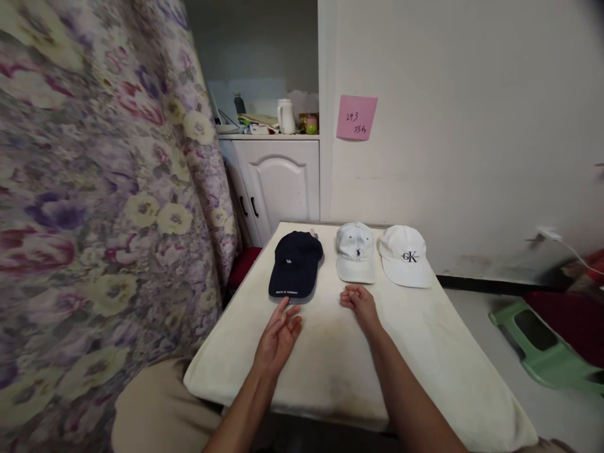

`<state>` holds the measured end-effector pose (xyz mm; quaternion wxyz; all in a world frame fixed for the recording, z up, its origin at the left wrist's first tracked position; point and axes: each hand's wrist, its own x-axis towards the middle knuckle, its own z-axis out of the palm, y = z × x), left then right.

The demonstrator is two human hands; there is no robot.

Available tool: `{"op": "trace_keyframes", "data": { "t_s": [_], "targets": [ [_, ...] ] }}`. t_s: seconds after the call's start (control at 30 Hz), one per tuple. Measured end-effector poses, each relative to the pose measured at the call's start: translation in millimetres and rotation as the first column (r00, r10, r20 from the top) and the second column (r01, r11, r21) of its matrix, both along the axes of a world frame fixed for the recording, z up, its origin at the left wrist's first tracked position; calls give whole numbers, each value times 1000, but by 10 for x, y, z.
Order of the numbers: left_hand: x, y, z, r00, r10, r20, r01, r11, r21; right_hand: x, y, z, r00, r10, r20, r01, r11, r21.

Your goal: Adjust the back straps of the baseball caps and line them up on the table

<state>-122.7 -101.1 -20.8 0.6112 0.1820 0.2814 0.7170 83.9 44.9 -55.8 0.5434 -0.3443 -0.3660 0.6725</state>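
Note:
My left hand (pixel 278 333) is just in front of a navy baseball cap (pixel 297 258), palm turned inward and fingers apart. Its index fingertip reaches the brim's front edge; whether it touches, I cannot tell. My right hand (pixel 361 305) is loosely closed, fingers curled together, with nothing visible in it. It is just below the brim of a pale cap (pixel 355 245) with a small dark-blue emblem. Beside that lies a white cap (pixel 404 245) with dark "CK" lettering. All the caps have their brims towards me.
The caps lie on a table with a cream cover (pixel 335 352). A floral curtain (pixel 117 189) hangs at the left. Behind are a white cabinet (pixel 287 176) and a wall with a pink note (pixel 357 117). A green stool (pixel 542 346) stands right.

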Motion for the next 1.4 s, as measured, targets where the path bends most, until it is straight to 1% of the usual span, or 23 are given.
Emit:
{"op": "trace_keyframes", "data": {
  "t_s": [0.07, 0.23, 0.3, 0.43, 0.63, 0.8, 0.93, 1.03, 1.1, 1.17, 1.23, 1.27, 1.33, 1.4],
  "targets": [
    [-21, 42, 15, 999, 33, -23, -33, 999, 3, 1, 4, 0, 1000, 3, 4, -3, 1000, 1],
    [-85, 166, 97, 980, 169, -104, -171, 985, -12, -3, 13, 6, 1000, 12, 1, -12, 1000, 2],
    [-105, 211, 142, 976, 190, -102, -192, 981, -7, -5, 14, 10, 1000, 13, -1, -13, 1000, -1],
    [-118, 310, 214, 979, 198, -48, -198, 980, 9, -5, 12, 16, 1000, 11, -4, -11, 1000, -3],
    [-113, 560, 312, 981, 161, 104, -165, 986, 28, -14, 8, 14, 1000, 13, -12, -13, 1000, -9],
    [-158, 834, 458, 975, 121, 185, -126, 992, 20, -28, 5, 24, 1000, 8, -16, -8, 1000, -12],
    [-189, 1007, 584, 968, 139, 209, -149, 988, 33, -33, 1, 39, 1000, 7, -23, -7, 1000, -11],
    [-163, 1037, 693, 963, 152, 222, -174, 981, 83, -36, 2, 44, 999, 11, -33, -11, 1000, -9],
    [-108, 1001, 761, 963, 147, 226, -179, 975, 128, -36, -2, 54, 999, 20, -46, -20, 1000, -8],
    [-15, 928, 797, 966, 130, 225, -169, 972, 162, -29, -19, 87, 997, 41, -68, -41, 999, -7],
    [120, 825, 772, 970, 102, 223, -140, 977, 164, -10, -49, 152, 992, 79, -102, -80, 997, -1],
    [202, 767, 731, 971, 79, 224, -115, 982, 149, 4, -67, 198, 987, 102, -123, -102, 995, 5],
    [383, 641, 589, 972, 17, 236, -46, 992, 117, 44, -107, 304, 976, 146, -163, -144, 989, 25],
    [569, 518, 391, 964, -44, 261, 22, 996, 87, 96, -141, 410, 958, 191, -214, -184, 981, 55]
  ]
}}
